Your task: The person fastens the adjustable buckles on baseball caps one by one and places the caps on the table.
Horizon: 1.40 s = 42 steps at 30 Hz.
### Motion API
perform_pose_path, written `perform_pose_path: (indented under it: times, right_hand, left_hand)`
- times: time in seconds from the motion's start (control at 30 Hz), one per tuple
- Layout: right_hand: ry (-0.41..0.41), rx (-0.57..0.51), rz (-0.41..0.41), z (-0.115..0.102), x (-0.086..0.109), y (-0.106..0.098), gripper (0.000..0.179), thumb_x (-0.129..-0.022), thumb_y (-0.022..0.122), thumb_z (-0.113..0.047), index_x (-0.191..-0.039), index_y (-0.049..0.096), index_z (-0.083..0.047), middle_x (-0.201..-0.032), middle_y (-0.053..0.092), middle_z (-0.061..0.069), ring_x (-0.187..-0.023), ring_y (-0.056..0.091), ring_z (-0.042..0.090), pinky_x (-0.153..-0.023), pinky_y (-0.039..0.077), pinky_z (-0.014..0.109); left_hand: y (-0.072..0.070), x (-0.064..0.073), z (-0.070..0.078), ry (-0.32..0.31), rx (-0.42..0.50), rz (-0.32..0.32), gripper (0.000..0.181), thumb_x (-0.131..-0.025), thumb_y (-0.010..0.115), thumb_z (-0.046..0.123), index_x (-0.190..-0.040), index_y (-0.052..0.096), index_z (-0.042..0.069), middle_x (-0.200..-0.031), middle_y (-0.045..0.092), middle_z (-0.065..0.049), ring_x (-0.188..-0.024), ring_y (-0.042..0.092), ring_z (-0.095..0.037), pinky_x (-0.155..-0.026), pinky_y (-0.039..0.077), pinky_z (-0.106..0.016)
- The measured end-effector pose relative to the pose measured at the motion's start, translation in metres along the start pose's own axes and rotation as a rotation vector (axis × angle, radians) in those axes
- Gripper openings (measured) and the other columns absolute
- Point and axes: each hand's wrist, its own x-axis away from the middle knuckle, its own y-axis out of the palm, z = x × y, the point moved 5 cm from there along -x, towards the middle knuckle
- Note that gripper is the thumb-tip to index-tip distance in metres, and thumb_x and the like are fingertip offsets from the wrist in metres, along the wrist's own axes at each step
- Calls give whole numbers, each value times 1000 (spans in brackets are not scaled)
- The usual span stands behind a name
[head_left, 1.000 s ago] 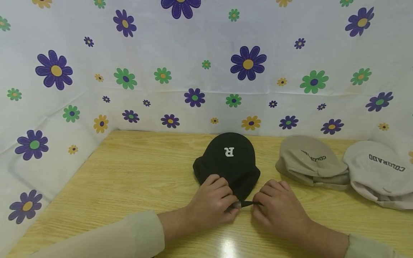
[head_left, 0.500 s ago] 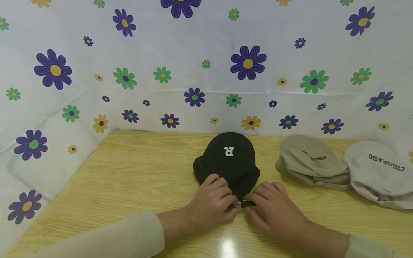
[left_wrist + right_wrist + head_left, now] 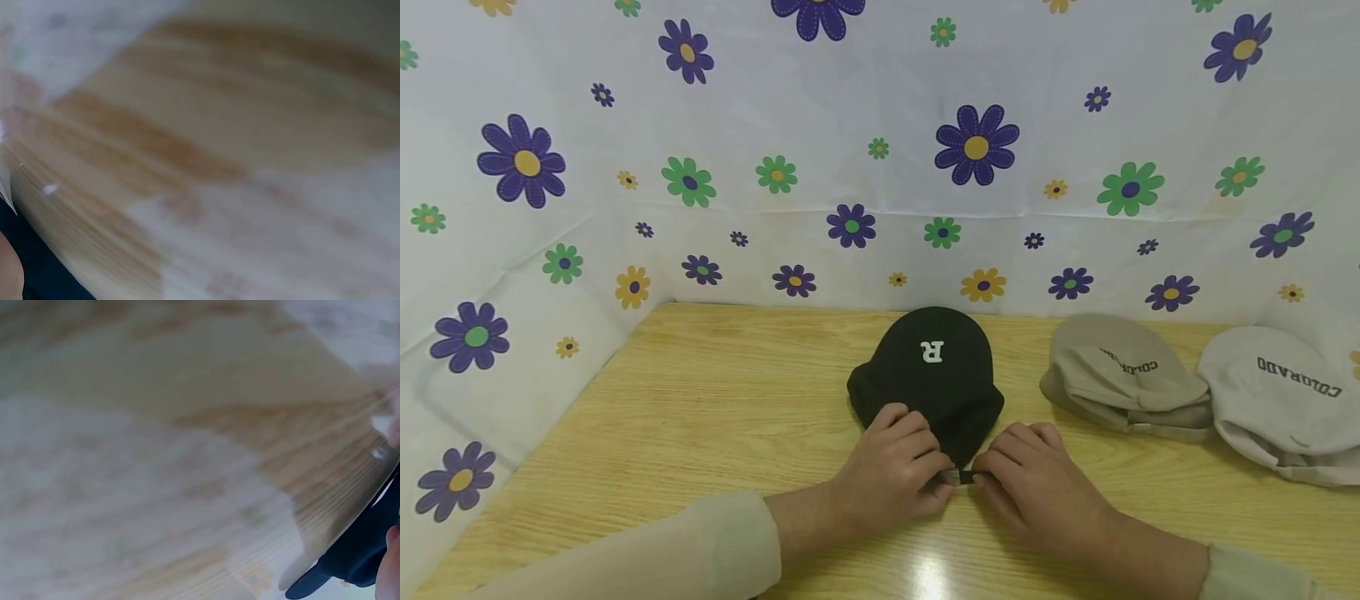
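Observation:
A black baseball cap (image 3: 934, 375) with a white R lies on the wooden table, its strap side toward me in the head view. My left hand (image 3: 891, 471) grips the near edge of the cap beside a small metal buckle (image 3: 952, 477). Just right of the buckle, my right hand (image 3: 1041, 483) pinches the short black strap (image 3: 966, 477) between thumb and fingers. Most of the strap is hidden by the fingers. Both wrist views are blurred; a bit of dark cap (image 3: 359, 559) and a fingertip show at the right wrist view's lower right corner.
A tan cap (image 3: 1101, 342) lettered COLORADO lies to the right on the table (image 3: 715, 392). Beside it is a light grey cap (image 3: 1262, 358) with the same lettering. A white flowered cloth (image 3: 880, 92) hangs behind and along the left side.
My right hand has moved left along the strap toward the buckle, so less of the black strap shows between the hands. My left hand and the cap stay in place.

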Motion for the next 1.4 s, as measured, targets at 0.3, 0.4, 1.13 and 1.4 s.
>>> perform_pose_path:
  times: [0.3,0.4,1.13,1.4]
  right_hand:
    - [-2,15,20,0,-1,-1,44,-107,31,-39,-91,67,-20,-88,57,-11,-83,50,8,-78,34,32]
    - [7,13,20,0,-1,-2,43,-107,33,-39,-90,67,-19,-87,58,-11,-83,51,8,-78,34,32]
    - [59,67,24,4,-2,-6,37,-104,36,-34,-84,62,-19,-80,54,-9,-78,48,11,-75,34,32]
    - [82,70,39,5,-1,-7,4,-83,59,-19,-79,59,-19,-77,51,-10,-77,47,11,-74,34,31]
  left_hand:
    - [-2,0,0,-13,7,-4,5,-75,72,23,-71,71,20,-71,62,8,-76,54,-12,-79,40,-32]
    - [-1,0,0,-15,9,2,6,-75,71,23,-71,71,20,-71,62,9,-76,54,-12,-79,41,-32]
    - [-1,0,-2,-41,-12,32,9,-78,67,24,-71,69,19,-73,62,9,-78,53,-13,-81,36,-39]
    - [-1,0,-3,-60,2,16,8,-79,67,24,-73,69,19,-75,62,9,-79,52,-13,-82,35,-39]
